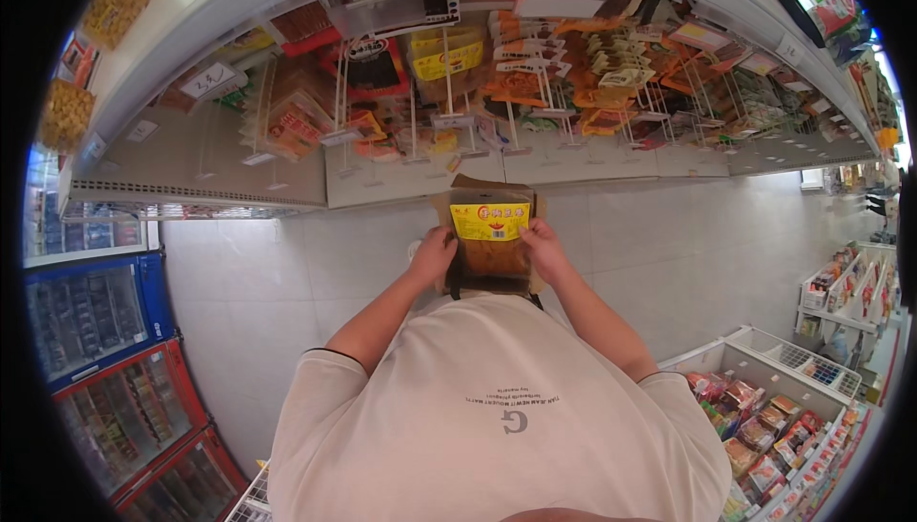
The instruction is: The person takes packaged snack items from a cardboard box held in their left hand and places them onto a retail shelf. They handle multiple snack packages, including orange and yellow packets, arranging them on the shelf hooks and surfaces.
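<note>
A clear plastic snack packet (494, 253) with a yellow printed label and brown food inside lies flat before my chest, over an open cardboard box (494, 184). My left hand (435, 255) grips the left side, its fingers curled out of sight at the edge; whether it holds packet, box or both is unclear. On the right, my right hand (543, 248) pinches the packet's edge beside the label, thumb on top. Beyond the box, similar yellow-labelled packets (448, 56) hang on a hook of the display rack.
Shelving (415, 185) with hooks of hanging snack packets curves across the front. Glass-door coolers (93, 321) in blue and red frames stand at left. A bin of packaged food (774, 425) is at lower right, with a white rack (845, 300) behind. Grey tiled floor (645, 235) lies between.
</note>
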The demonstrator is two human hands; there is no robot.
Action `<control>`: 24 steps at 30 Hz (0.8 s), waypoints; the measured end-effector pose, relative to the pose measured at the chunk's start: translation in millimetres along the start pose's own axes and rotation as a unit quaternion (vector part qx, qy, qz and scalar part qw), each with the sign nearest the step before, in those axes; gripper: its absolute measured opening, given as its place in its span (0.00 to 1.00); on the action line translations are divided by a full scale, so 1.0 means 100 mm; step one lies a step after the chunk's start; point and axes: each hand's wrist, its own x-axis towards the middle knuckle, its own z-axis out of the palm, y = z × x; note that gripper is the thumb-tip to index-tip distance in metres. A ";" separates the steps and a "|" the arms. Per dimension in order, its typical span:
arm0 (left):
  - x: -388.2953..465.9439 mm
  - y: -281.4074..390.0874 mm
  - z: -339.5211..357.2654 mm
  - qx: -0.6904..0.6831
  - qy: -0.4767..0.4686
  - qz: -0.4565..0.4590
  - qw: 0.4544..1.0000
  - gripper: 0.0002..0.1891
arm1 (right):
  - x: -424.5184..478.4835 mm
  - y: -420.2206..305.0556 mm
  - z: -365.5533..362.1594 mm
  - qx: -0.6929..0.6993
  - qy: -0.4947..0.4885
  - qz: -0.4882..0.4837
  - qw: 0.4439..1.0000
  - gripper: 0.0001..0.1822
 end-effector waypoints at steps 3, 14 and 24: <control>0.21 0.21 -0.10 -0.160 0.031 -0.057 0.985 0.19 | 0.00 0.00 0.04 0.023 -0.015 0.013 1.000 0.07; 0.38 1.03 -0.93 -0.389 0.070 -0.099 0.913 0.09 | -0.17 -0.24 0.42 0.066 -0.058 0.051 0.995 0.07; 0.44 0.72 -1.74 -0.098 0.266 -0.037 0.958 0.15 | -0.08 0.34 -0.27 -0.162 0.112 0.035 0.980 0.08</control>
